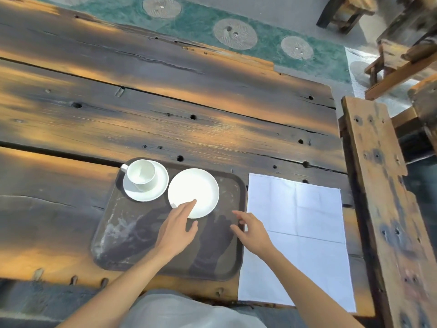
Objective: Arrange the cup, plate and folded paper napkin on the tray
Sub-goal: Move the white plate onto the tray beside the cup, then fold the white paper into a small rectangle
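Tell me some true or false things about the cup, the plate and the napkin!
1. The cup stands on a saucer on the tray. True.
2. The napkin is already on the tray. False: it lies spread flat on the table, beside the tray's right edge.
3. The left hand has its fingertips on the near edge of the plate. True.
4. The right hand is holding the cup. False: it is open and empty, over the tray's right edge.
5. The plate is stacked on top of the cup. False: it sits on the tray to the cup's right.
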